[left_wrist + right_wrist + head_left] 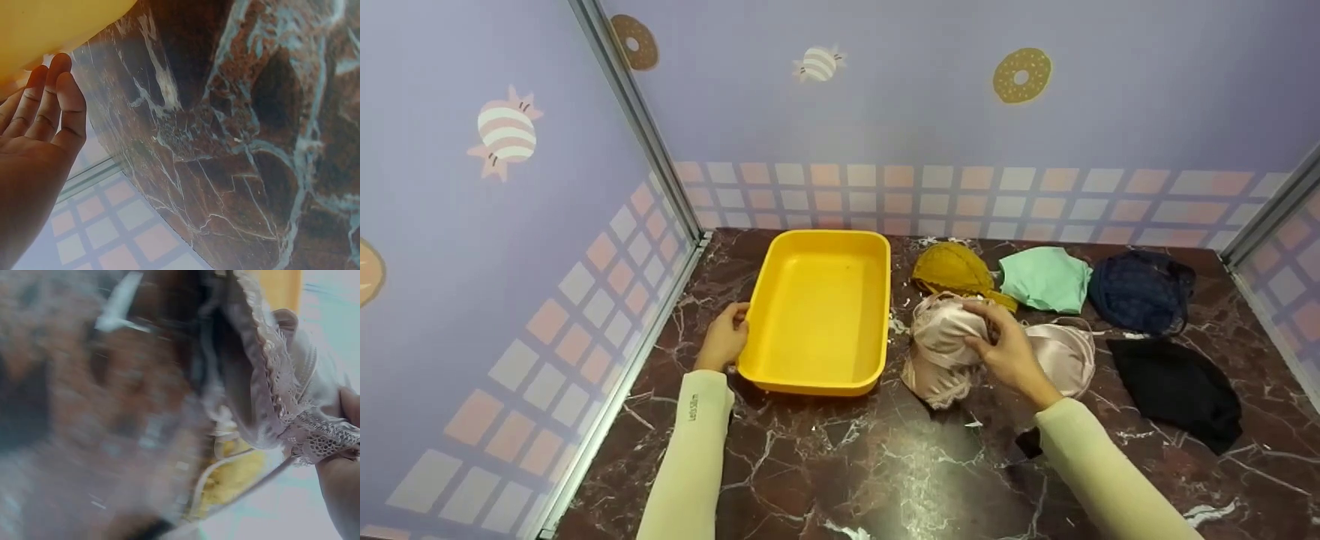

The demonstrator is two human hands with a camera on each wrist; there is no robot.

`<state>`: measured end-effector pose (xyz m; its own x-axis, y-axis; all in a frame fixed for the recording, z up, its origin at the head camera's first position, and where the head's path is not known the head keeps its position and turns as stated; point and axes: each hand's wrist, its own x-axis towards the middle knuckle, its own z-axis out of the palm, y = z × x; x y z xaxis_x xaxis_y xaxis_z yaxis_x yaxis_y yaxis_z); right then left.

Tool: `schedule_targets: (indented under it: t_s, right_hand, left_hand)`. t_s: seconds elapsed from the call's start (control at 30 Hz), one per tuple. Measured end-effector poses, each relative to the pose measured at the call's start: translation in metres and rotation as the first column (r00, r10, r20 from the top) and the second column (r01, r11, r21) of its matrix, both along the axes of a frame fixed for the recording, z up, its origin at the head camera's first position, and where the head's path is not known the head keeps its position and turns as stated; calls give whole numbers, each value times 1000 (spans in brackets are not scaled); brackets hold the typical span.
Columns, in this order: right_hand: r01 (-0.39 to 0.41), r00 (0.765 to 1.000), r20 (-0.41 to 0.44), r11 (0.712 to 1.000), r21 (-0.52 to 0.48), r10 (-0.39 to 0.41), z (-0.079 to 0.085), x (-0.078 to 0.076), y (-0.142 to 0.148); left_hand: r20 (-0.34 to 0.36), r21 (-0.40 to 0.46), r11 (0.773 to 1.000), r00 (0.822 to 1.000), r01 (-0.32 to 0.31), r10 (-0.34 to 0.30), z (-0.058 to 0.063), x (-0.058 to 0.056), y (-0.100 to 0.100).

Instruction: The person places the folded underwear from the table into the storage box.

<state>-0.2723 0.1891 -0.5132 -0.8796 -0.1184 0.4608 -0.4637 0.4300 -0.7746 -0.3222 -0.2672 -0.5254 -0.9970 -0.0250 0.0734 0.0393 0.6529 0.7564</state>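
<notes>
My left hand [725,335] holds the left side of a yellow plastic tub [810,388]. In the left wrist view its slightly bent fingers [70,101] rest against the tub's outer side, the thumb hidden. With thumb and fingers, my right hand [1011,356] pinches a pale pink satin bra [949,334] trimmed with lace, just right of the tub. Close up in the right wrist view, the bra's lace edge [275,382] and a thin strap hang beside the hand. Another pale pink satin cup [1065,352] lies partly hidden behind the right hand.
Behind the right hand lie a mustard lace bra [952,268], a mint green folded garment [1046,277] and a navy bra [1140,289]. A black garment [1177,386] lies at the right. Patterned walls [840,112] enclose the dark marbled tabletop [825,465] at the back and sides.
</notes>
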Motion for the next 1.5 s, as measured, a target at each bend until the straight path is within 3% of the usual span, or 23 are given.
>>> schedule_targets:
  t_s: [0.17, 0.33, 0.5, 0.73, 0.87, 1.1, 1.23, 1.33, 1.5]
  right_hand:
    - [-18, 998, -62, 1000, -19, 16, 33, 5, 1]
    - [-42, 997, -70, 999, -2, 42, 61, 8, 0]
    - [-46, 996, -69, 998, 34, 48, 75, 8, 3]
    - [-97, 995, 3, 994, 46, 97, 62, 9, 5]
    - [-106, 994, -10, 993, 55, 107, 57, 17, 0]
    - [-114, 993, 42, 984, 141, 109, 11, 7, 6]
    - [-114, 990, 94, 982, 151, 101, 3, 9, 7]
    - [-68, 990, 130, 989, 128, 51, 6, 11, 11]
    - [74, 988, 126, 993, 92, -86, 5, 8, 28]
  left_hand:
    - [13, -3, 1000, 1000, -4, 4, 1, -1, 1]
    - [17, 9, 1000, 1000, 7, -8, -1, -2, 3]
    - [25, 5, 1000, 1000, 2, -2, -1, -2, 3]
    - [19, -5, 1000, 1000, -10, 10, -2, -2, 2]
    - [14, 0, 1000, 1000, -7, 7, -2, -1, 3]
    - [12, 5, 1000, 1000, -12, 12, -4, 0, 1]
    - [7, 4, 1000, 1000, -10, 10, -5, 1, 2]
    - [6, 9, 1000, 1000, -8, 8, -4, 2, 2]
    - [-3, 15, 1000, 1000, 0, 0, -4, 1, 2]
